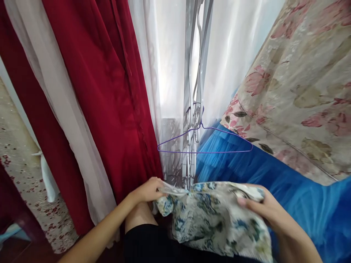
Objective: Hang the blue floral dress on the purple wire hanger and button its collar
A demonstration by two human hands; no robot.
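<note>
In hand, bunched rather than smooth

The white cloth with a blue, green and yellowish floral print (196, 215) is already lifted: it hangs between both hands, low in the view, partly over the black garment (142, 243) on the person's lap. The left hand (150, 189) is closed on its gathered upper corner; the right hand (260, 208) grips the opposite upper edge, thumb on the near side (blur softens the print there). It is not spread flat, and probably only partly arranged. The thin purple wire hanger (211, 152) hangs beyond, apart from the cloth, among pale grey looped strips (191, 65). Deep red smooth fabric (90, 73) hangs leftward, ruffled blue tulle (233, 160) rightward.
</note>
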